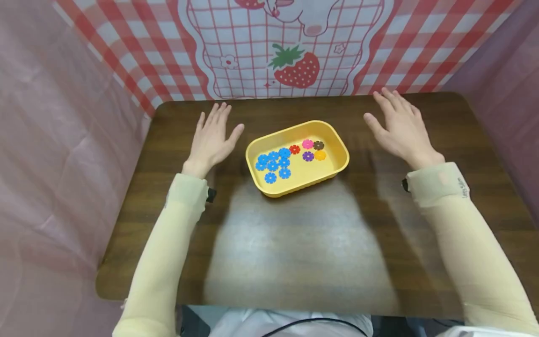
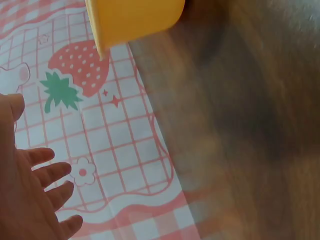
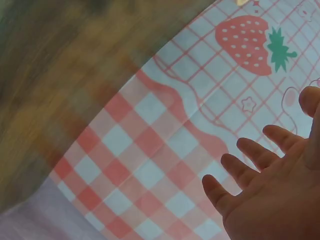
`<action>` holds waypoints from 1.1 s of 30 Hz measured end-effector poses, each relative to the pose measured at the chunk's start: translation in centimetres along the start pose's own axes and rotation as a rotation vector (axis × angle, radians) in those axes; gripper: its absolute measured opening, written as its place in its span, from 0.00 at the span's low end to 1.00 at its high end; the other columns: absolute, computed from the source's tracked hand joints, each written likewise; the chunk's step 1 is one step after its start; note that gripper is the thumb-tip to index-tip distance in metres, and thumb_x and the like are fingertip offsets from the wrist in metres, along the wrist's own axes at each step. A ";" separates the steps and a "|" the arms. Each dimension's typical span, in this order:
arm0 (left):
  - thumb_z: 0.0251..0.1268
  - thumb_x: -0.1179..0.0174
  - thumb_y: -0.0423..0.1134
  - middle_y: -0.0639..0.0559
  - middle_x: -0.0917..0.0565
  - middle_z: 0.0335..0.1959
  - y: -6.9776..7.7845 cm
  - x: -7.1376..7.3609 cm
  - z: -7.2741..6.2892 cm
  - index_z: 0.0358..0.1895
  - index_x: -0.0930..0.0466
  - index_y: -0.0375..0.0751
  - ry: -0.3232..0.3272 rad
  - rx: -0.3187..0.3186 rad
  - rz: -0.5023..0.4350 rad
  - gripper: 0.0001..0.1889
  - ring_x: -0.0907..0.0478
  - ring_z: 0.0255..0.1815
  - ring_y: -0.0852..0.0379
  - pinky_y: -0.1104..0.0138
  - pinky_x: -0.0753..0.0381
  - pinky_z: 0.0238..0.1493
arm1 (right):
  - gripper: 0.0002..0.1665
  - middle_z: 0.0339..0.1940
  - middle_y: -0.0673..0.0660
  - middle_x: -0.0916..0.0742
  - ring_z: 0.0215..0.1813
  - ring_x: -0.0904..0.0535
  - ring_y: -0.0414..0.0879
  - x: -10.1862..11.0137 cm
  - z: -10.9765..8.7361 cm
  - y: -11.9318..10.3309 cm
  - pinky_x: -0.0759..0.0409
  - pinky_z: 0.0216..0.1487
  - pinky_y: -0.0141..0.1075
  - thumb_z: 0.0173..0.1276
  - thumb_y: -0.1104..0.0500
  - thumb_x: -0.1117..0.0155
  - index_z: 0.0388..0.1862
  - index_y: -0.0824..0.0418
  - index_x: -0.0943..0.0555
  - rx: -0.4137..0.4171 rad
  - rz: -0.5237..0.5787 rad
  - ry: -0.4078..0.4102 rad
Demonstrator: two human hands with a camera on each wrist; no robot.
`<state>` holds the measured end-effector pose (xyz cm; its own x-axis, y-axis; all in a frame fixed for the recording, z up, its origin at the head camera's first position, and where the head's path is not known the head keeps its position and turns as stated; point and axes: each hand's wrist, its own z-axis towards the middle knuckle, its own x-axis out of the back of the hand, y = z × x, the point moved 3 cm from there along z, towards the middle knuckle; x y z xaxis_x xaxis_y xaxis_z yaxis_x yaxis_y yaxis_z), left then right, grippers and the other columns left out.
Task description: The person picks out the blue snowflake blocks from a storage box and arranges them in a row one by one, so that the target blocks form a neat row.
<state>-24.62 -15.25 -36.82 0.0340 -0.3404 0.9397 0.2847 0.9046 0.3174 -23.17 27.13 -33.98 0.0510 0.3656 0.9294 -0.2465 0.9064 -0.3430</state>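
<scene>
A yellow plastic tray (image 1: 296, 180) sits between the two hands in the head view. Several blue snowflake-shaped discs (image 1: 272, 165) lie bunched in its left half. Toward its right lie single discs: red (image 1: 294, 149), pink (image 1: 308, 144), brown (image 1: 318, 145), purple (image 1: 308, 156) and orange (image 1: 320, 155). My left hand (image 1: 210, 140) is left of the tray, fingers extended and thumb spread, holding nothing. My right hand (image 1: 402, 126) is to the tray's right, fingers likewise extended, nothing in it. The left wrist view catches the tray's outer wall (image 2: 135, 20) above the fingers.
The dark wooden table (image 1: 294, 243) has rounded corners. Behind it hangs a red-and-white checked cloth (image 1: 139, 51) with a strawberry print (image 1: 296, 70). Pink curtains (image 1: 54, 164) flank the left and right sides. A black cable (image 1: 316, 320) crosses the person's lap.
</scene>
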 end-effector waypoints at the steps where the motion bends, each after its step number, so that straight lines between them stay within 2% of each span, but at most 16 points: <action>1: 0.75 0.62 0.64 0.45 0.44 0.79 0.2 -0.1 -0.1 0.79 0.47 0.41 0.013 -0.006 -0.018 0.40 0.54 0.80 0.50 0.53 0.61 0.78 | 0.41 0.81 0.61 0.44 0.81 0.55 0.59 -0.1 -0.1 -0.2 0.58 0.75 0.61 0.78 0.40 0.57 0.81 0.60 0.47 0.004 0.012 0.005; 5: 0.75 0.51 0.57 0.41 0.28 0.70 1.0 -0.8 -0.9 0.73 0.36 0.38 0.060 -0.019 -0.123 0.33 0.33 0.70 0.44 0.50 0.37 0.70 | 0.40 0.79 0.63 0.39 0.79 0.48 0.61 -0.8 -0.4 -1.3 0.54 0.74 0.63 0.77 0.41 0.53 0.80 0.60 0.43 0.020 0.080 0.032; 9: 0.72 0.43 0.49 0.43 0.20 0.59 1.8 -1.8 -1.5 0.65 0.27 0.37 0.076 -0.019 -0.235 0.25 0.20 0.54 0.46 0.50 0.24 0.55 | 0.38 0.75 0.65 0.32 0.75 0.41 0.62 -1.8 -0.6 -2.7 0.47 0.72 0.62 0.76 0.43 0.50 0.77 0.62 0.37 0.050 0.123 0.076; 13: 0.70 0.40 0.44 0.43 0.17 0.50 2.3 -3.0 -1.9 0.57 0.21 0.34 0.080 -0.019 -0.312 0.20 0.19 0.39 0.50 0.55 0.21 0.44 | 0.35 0.69 0.66 0.27 0.69 0.34 0.62 -3.3 -0.7 -4.0 0.39 0.69 0.59 0.75 0.45 0.46 0.73 0.65 0.32 0.073 0.165 0.098; 16: 0.69 0.39 0.41 0.43 0.16 0.45 2.5 -3.9 -2.0 0.54 0.19 0.33 0.081 -0.015 -0.341 0.16 0.20 0.33 0.52 0.59 0.21 0.38 | 0.34 0.64 0.66 0.24 0.65 0.31 0.61 -4.8 -0.6 -5.0 0.35 0.67 0.57 0.74 0.46 0.42 0.70 0.67 0.30 0.084 0.210 0.105; 21: 0.68 0.39 0.35 0.42 0.14 0.44 2.7 -5.2 -2.2 0.52 0.17 0.31 0.109 0.021 -0.398 0.13 0.17 0.33 0.52 0.61 0.18 0.36 | 0.33 0.55 0.65 0.21 0.56 0.27 0.59 -7.4 -0.2 -6.8 0.28 0.59 0.53 0.69 0.50 0.34 0.64 0.69 0.27 0.080 0.270 0.064; 27: 0.67 0.38 0.33 0.41 0.14 0.45 2.7 -5.6 -2.5 0.52 0.17 0.30 0.154 0.075 -0.457 0.13 0.15 0.35 0.51 0.61 0.17 0.35 | 0.30 0.48 0.65 0.20 0.47 0.24 0.58 -10.2 0.8 -9.0 0.25 0.50 0.49 0.64 0.53 0.29 0.57 0.72 0.22 0.102 0.293 0.012; 33: 0.67 0.39 0.33 0.41 0.14 0.42 2.8 -6.1 -2.8 0.51 0.16 0.30 0.188 0.080 -0.468 0.13 0.16 0.32 0.51 0.61 0.18 0.31 | 0.28 0.45 0.63 0.19 0.44 0.23 0.54 -12.5 1.8 -10.6 0.24 0.48 0.46 0.62 0.53 0.27 0.53 0.71 0.19 0.079 0.274 -0.081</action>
<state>-21.37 -11.33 -41.99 0.0936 -0.7477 0.6574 0.2369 0.6580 0.7147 -22.92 12.55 -41.68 -0.1040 0.5734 0.8127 -0.3157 0.7558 -0.5737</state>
